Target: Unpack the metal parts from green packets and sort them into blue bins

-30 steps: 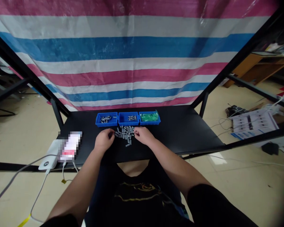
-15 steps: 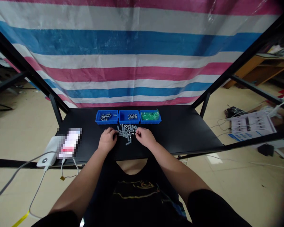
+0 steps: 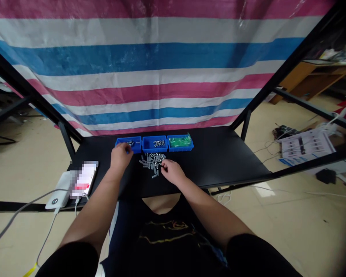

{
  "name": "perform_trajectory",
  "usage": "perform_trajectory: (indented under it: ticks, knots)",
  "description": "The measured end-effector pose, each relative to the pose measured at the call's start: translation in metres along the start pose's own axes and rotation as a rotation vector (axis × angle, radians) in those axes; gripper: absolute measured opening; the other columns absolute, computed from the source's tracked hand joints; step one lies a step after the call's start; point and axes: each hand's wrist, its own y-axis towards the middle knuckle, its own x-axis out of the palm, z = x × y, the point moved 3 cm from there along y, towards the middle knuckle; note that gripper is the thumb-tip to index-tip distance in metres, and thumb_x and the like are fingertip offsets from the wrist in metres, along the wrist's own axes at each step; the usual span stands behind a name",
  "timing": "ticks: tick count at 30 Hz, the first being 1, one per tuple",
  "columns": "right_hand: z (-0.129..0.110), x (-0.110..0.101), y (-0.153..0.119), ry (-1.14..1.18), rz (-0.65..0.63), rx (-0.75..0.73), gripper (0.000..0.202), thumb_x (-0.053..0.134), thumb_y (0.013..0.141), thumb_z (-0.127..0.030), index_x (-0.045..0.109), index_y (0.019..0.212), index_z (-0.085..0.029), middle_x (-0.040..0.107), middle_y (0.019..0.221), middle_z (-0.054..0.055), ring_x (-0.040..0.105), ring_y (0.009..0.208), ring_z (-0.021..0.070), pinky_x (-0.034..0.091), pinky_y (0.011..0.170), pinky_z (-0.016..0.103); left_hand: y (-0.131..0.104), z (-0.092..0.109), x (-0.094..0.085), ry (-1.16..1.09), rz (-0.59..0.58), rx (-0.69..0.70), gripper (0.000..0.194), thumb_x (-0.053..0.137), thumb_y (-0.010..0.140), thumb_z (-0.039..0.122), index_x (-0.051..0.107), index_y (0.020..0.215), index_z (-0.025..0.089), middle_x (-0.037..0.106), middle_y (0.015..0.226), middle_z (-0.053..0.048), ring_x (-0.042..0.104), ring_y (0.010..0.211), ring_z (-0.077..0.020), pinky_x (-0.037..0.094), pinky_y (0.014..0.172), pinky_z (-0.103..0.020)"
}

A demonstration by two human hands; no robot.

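Observation:
Three blue bins stand in a row on the black table. The left bin [image 3: 137, 148] holds grey cylindrical pieces, the middle bin [image 3: 155, 149] small silver metal parts, and the right bin [image 3: 180, 148] green material. My left hand [image 3: 121, 156] is over the near left corner of the left bin, its fingers curled together; what they hold, if anything, is too small to name. In front of the bins lies a loose pile of grey and silver pieces [image 3: 152, 163]. At the pile's right edge my right hand [image 3: 172, 171] pinches something too small to make out.
A phone [image 3: 85, 179] and a white power bank [image 3: 57, 194] with cables lie at the table's left end. A striped sheet [image 3: 158, 92] hangs behind the table [image 3: 219, 161], between black frame posts.
My left hand has moved from the pile's left side up and left to the left bin. My right hand has shifted slightly left and down at the pile. The view has shifted a little.

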Motion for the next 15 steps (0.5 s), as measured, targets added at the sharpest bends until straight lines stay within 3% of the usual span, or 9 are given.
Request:
perform_trajectory:
  ticks: [3, 6, 8, 10, 12, 15]
  knots:
    - [-0.001, 0.003, 0.006, -0.054, -0.005, 0.061, 0.026, 0.065, 0.088, -0.023, 0.068, 0.114, -0.021, 0.071, 0.102, 0.006, 0.066, 0.084, 0.0172, 0.048, 0.078, 0.027, 0.01, 0.0, -0.011, -0.019, 0.134, 0.013, 0.026, 0.058, 0.085, 0.023, 0.07, 0.108, 0.019, 0.072, 0.107, -0.01, 0.067, 0.103, -0.0259, 0.052, 0.093, -0.035]
    - [-0.005, 0.002, 0.014, -0.147, -0.052, 0.09, 0.016, 0.064, 0.089, -0.024, 0.073, 0.103, -0.022, 0.072, 0.102, 0.007, 0.067, 0.084, 0.019, 0.048, 0.075, 0.028, -0.002, -0.002, -0.008, 0.004, 0.139, 0.013, 0.024, 0.058, 0.088, 0.027, 0.07, 0.107, 0.02, 0.071, 0.109, -0.01, 0.065, 0.106, -0.0278, 0.051, 0.094, -0.038]
    - [-0.008, -0.002, 0.02, -0.209, -0.128, 0.106, 0.01, 0.064, 0.088, -0.021, 0.074, 0.088, -0.022, 0.072, 0.093, 0.007, 0.067, 0.079, 0.0196, 0.046, 0.07, 0.028, -0.018, -0.002, 0.001, -0.009, 0.08, 0.042, 0.02, 0.057, 0.088, 0.026, 0.07, 0.102, 0.021, 0.071, 0.104, -0.009, 0.066, 0.103, -0.027, 0.051, 0.094, -0.037]
    - [-0.011, -0.009, 0.028, -0.25, -0.215, 0.103, 0.009, 0.066, 0.084, -0.017, 0.073, 0.079, -0.021, 0.072, 0.084, 0.008, 0.066, 0.075, 0.0203, 0.045, 0.066, 0.028, -0.035, -0.002, 0.016, -0.057, -0.052, 0.103, 0.02, 0.057, 0.087, 0.024, 0.07, 0.101, 0.022, 0.072, 0.1, -0.007, 0.066, 0.1, -0.025, 0.052, 0.092, -0.036]
    - [-0.013, -0.016, 0.036, -0.267, -0.258, 0.077, 0.007, 0.07, 0.081, -0.016, 0.072, 0.076, -0.02, 0.073, 0.081, 0.008, 0.067, 0.073, 0.0212, 0.044, 0.064, 0.028, -0.049, -0.001, 0.032, -0.103, -0.179, 0.157, 0.021, 0.057, 0.087, 0.023, 0.07, 0.102, 0.024, 0.071, 0.1, -0.006, 0.066, 0.099, -0.0235, 0.053, 0.091, -0.034]
    - [-0.014, -0.019, 0.042, -0.263, -0.273, 0.029, 0.005, 0.075, 0.078, -0.02, 0.073, 0.083, -0.022, 0.074, 0.087, 0.007, 0.068, 0.077, 0.0214, 0.044, 0.065, 0.027, -0.063, 0.001, 0.051, -0.139, -0.253, 0.216, 0.021, 0.059, 0.087, 0.024, 0.071, 0.104, 0.024, 0.07, 0.105, -0.006, 0.066, 0.101, -0.023, 0.053, 0.093, -0.035]
